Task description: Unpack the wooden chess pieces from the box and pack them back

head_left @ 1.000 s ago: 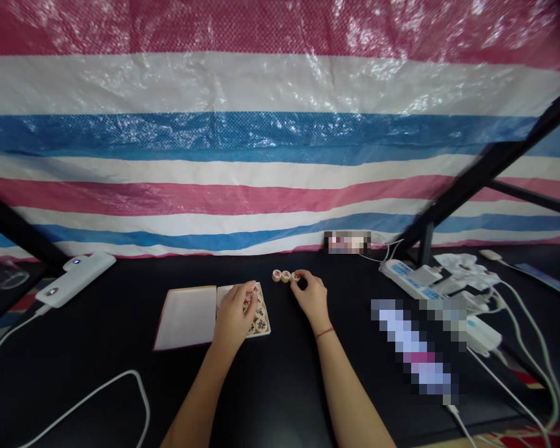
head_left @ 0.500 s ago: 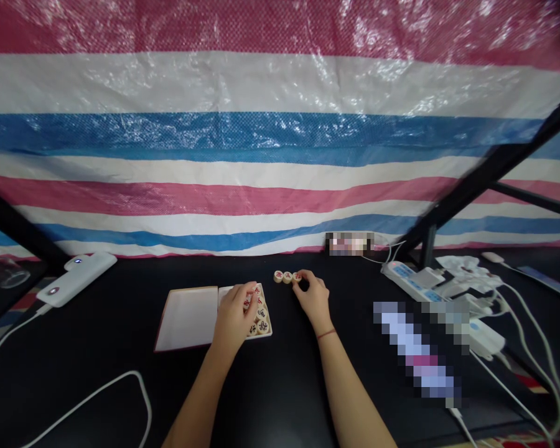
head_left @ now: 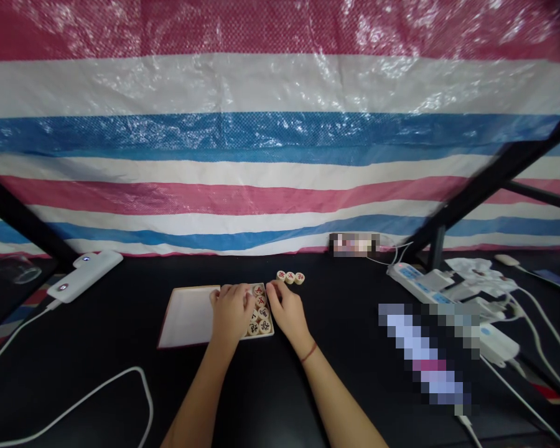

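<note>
A shallow box (head_left: 269, 334) of Chinese chess pieces stands on the black table, its lid (head_left: 186, 317) folded flat to the left. Round pale pieces (head_left: 264, 326) with red or black characters fill the visible right part. My left hand (head_left: 232, 311) is over the box's left part, fingers bent and a little apart; its fingertips and what lies under them are partly hidden. Beside the box's right edge is my right hand (head_left: 288, 311), thumb and forefinger slightly parted, with no piece seen in it. Just beyond it, three red-lettered pieces (head_left: 290, 278) sit in a touching row.
A white power strip (head_left: 420, 283) with plugs and cables lies at right, near a blurred-out device (head_left: 422, 354). At left are a white device (head_left: 84, 277) and a looping white cable (head_left: 142, 392). A striped sheet (head_left: 261, 137) hangs behind the table.
My right hand has let go of the rightmost piece in the row and moved left and nearer to the box's right edge. My left hand has shifted slightly left, uncovering more pieces.
</note>
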The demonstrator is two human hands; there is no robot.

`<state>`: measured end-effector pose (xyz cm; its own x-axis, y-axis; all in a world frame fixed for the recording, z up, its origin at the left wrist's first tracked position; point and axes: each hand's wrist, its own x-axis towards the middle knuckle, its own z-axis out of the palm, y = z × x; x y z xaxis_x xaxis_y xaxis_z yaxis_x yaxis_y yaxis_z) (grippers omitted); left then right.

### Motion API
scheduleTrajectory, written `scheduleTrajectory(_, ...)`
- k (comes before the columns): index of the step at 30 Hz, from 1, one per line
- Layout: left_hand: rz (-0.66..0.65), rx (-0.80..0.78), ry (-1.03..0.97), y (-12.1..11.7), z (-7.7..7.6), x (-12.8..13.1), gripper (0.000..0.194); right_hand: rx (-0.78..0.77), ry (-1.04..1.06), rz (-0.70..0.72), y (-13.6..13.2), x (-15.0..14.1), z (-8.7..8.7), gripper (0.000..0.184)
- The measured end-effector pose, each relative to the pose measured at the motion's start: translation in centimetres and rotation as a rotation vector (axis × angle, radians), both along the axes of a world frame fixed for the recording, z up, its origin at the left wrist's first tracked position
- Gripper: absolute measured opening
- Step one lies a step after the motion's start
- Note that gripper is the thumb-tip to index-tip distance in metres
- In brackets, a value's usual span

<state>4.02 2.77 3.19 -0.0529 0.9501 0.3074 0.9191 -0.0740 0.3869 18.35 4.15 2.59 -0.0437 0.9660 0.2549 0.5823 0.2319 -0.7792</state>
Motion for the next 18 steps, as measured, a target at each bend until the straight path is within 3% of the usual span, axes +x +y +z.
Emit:
scheduleTrajectory(4,-0.012,0.003,0.013,0.2,-0.5,1.0,0.026,-0.023,0.045,-0.003,-0.3,-0.1,0.4,0.033)
scheduleTrajectory(10,-0.138,0.067,-0.030,0.3,-1.2,1.5,0.027,-0.033,0.065,0.017,-0.3,-0.2,0.4,0.035)
scheduleTrajectory(14,-0.200,0.024,-0.056,0.8,-1.4,1.5,0.024,-0.042,0.056,0.024,-0.4,-0.3,0.3,0.035)
scheduleTrajectory(18,-0.184,0.010,-0.136,1.1,-1.3,1.4,0.016,-0.038,0.040,0.034,-0.4,-0.3,0.2,0.036)
